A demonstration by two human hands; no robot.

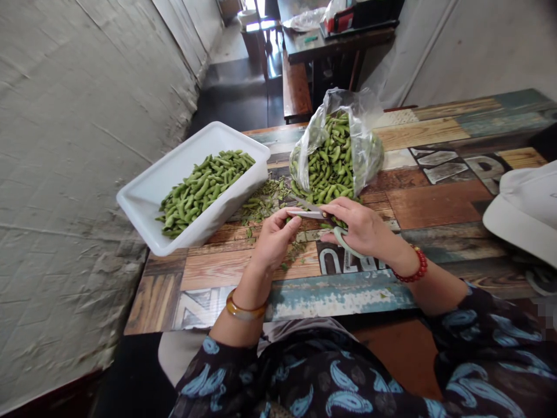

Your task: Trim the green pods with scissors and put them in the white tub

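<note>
My right hand (359, 223) grips scissors (310, 214) by their pale green handles, with the blades parted and pointing left. Between the thumb and fingers of my left hand (276, 235) is a green pod (289, 219), mostly covered by the fingers, close to the blade tips. Just beyond my hands, a clear plastic bag (368, 154) lies open, full of green pods (333, 157). To the left, a white plastic bin (221, 206) holds a heap of pods (200, 188). Small green trimmings (267, 197) are scattered between bin and bag.
The patterned wooden table (439, 206) runs up to a grey wall (78, 145) on the left. A white cap (528, 209) is at the right edge. Behind stand a bench (296, 87) and another table (300, 51) with a black tray and plastic bags.
</note>
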